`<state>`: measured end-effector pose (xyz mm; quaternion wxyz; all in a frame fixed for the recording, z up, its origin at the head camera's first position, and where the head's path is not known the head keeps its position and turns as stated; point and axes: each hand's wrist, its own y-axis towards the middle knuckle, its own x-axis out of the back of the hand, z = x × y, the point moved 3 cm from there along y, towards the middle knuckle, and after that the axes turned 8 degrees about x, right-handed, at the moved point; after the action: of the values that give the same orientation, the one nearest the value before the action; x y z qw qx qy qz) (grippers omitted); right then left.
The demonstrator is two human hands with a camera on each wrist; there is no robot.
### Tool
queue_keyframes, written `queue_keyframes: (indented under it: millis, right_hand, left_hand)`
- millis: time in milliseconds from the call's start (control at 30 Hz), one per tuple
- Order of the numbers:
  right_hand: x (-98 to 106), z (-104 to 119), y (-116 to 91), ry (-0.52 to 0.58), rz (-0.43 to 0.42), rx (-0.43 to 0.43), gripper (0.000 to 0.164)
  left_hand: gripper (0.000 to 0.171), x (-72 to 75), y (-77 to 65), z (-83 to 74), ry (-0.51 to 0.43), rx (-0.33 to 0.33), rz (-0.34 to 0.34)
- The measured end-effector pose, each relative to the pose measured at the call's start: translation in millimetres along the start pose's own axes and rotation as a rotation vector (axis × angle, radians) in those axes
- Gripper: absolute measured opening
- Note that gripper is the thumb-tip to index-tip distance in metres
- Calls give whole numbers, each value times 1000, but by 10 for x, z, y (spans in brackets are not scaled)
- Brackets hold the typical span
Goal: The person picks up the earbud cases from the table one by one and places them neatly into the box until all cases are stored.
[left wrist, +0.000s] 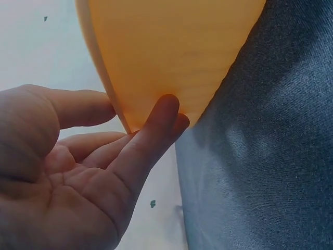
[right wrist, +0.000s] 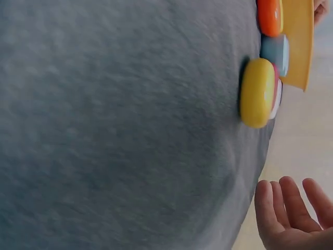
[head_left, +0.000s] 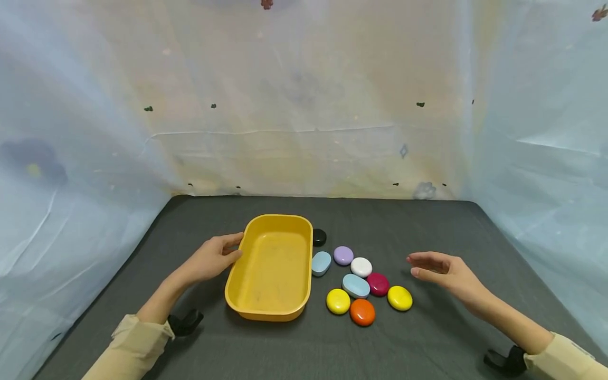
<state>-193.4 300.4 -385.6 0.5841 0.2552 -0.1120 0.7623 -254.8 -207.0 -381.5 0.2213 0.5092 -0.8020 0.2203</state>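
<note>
A yellow rectangular tray [head_left: 272, 269] stands left of the middle of the dark tabletop, with nothing inside it. My left hand [head_left: 211, 257] touches its left side, fairly straight fingers against the rim and outer wall. In the left wrist view the fingertips [left wrist: 165, 107] lie on the outside of the tray [left wrist: 177, 52]. Right of the tray lie smooth, rounded pebble-like pieces, among them a yellow one [head_left: 400, 298], an orange one [head_left: 362, 312] and a crimson one [head_left: 378, 284]. My right hand [head_left: 448, 272] hovers to their right, holding nothing, fingers loosely bent.
Other pebbles lie near the tray: black [head_left: 319, 237], lilac [head_left: 343, 255], white [head_left: 361, 267], light blue [head_left: 355, 286] and another yellow [head_left: 338, 301]. The black piece and a second light blue one [head_left: 321, 263] sit close beside the tray's right side. Pale sheeting [head_left: 304, 158] encloses the table.
</note>
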Motion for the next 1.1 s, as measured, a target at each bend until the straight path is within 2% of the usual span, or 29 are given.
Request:
queue_keyframes:
  millis: [200,367,800,1100]
  right_hand:
    - [-80,-55,-61,52,43,24,47]
    - [-124,-69,-92,81,57,-9,51]
    - [-180,-49,-136,77,71,-35,54]
    - [-224,-91,-126,47,60,-50,57]
  left_hand:
    - [57,-16,-42,-15,-16,4,-10]
    - [57,-38,-106,-29,-7,2,-17]
    - [57,-75,-181,-2,-23,36,-37]
    - [57,-73,-212,37,-66,9,-46]
